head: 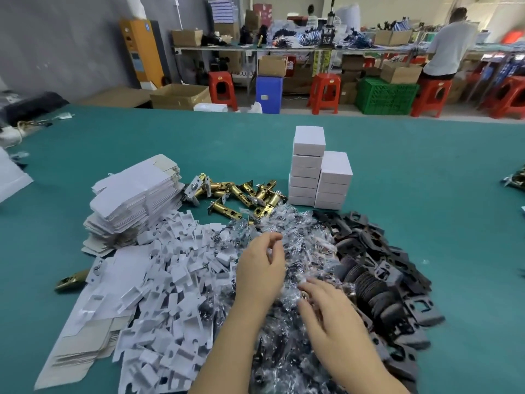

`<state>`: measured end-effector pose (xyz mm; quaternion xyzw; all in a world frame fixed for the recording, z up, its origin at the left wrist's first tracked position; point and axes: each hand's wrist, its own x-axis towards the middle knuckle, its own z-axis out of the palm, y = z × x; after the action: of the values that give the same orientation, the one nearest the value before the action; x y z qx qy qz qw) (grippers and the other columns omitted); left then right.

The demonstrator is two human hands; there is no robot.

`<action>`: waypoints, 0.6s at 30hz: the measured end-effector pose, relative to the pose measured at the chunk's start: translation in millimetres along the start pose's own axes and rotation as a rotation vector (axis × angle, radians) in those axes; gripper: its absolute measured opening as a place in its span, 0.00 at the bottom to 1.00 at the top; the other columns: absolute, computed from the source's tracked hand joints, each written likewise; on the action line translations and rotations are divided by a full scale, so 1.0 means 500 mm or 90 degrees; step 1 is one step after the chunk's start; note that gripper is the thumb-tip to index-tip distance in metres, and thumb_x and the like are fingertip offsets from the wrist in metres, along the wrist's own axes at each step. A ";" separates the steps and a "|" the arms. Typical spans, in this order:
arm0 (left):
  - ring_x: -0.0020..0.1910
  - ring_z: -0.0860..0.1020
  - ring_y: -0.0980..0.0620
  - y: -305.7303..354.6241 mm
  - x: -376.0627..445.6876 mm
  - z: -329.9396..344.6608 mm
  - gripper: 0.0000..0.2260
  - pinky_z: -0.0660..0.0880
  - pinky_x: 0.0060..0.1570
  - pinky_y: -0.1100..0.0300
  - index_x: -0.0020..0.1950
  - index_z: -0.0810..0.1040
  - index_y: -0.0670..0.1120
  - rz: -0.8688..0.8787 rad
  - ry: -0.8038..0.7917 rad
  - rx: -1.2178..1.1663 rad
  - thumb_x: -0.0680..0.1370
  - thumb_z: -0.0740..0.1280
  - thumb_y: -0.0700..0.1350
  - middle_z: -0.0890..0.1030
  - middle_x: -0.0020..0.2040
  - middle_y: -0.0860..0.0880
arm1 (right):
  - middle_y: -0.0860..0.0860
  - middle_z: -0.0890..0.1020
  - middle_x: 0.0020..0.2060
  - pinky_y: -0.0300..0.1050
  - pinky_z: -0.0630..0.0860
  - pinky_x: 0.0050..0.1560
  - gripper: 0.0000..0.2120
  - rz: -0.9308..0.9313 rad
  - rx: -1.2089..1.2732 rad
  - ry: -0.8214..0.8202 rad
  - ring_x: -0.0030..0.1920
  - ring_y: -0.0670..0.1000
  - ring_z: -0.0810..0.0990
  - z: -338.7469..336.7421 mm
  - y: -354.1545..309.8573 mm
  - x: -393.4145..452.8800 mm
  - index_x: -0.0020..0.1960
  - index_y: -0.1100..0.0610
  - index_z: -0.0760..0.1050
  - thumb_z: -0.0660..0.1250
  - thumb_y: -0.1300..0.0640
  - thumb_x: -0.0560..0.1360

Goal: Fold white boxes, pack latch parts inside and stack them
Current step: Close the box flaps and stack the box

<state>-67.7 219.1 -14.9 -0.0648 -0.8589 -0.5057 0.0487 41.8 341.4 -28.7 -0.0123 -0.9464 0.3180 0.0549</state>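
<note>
Both my hands hover over a heap of small clear plastic bags (301, 245) holding dark screws. My left hand (262, 265) has loosely curled fingers above the bags, and nothing is plainly held in it. My right hand (326, 305) lies with spread fingers on the bags. Two stacks of folded white boxes (318, 177) stand at the far middle. Brass latch parts (241, 194) lie in a loose pile behind the bags. A stack of flat white box blanks (136, 200) sits to the left. White card inserts (176, 282) are heaped in front of the blanks. Dark metal plates (383, 280) are piled to the right.
The green table (426, 180) stretches wide to the right and far side. More flat blanks (85, 345) lie at the near left, and a brass plate (71, 281) beside them. Beyond the table are red stools (325, 92), cartons, a green crate (385, 95) and a person (446, 44) seated at a bench.
</note>
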 end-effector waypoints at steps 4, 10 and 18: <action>0.31 0.73 0.59 0.025 0.019 0.010 0.10 0.69 0.31 0.64 0.57 0.81 0.50 0.038 0.024 0.141 0.85 0.60 0.46 0.80 0.39 0.56 | 0.48 0.75 0.70 0.46 0.63 0.75 0.19 -0.019 -0.132 0.032 0.71 0.51 0.70 0.029 0.021 -0.029 0.72 0.54 0.74 0.62 0.50 0.84; 0.30 0.71 0.56 0.094 0.070 -0.009 0.13 0.67 0.30 0.60 0.65 0.78 0.50 0.070 0.009 0.195 0.85 0.59 0.40 0.83 0.46 0.50 | 0.53 0.83 0.60 0.55 0.79 0.62 0.13 -0.046 -0.183 0.116 0.60 0.57 0.80 0.050 0.028 -0.028 0.62 0.58 0.81 0.71 0.56 0.79; 0.43 0.77 0.54 -0.003 -0.013 -0.236 0.13 0.73 0.39 0.61 0.61 0.81 0.50 0.045 0.109 0.487 0.84 0.60 0.51 0.81 0.48 0.53 | 0.48 0.75 0.71 0.49 0.63 0.76 0.19 -0.022 -0.160 0.082 0.72 0.51 0.69 0.059 0.040 -0.022 0.73 0.53 0.73 0.56 0.50 0.86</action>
<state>-59.5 114.7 39.6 -0.0290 -0.9754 -0.1509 0.1580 49.2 339.1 -65.4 -0.0230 -0.9735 0.1943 0.1189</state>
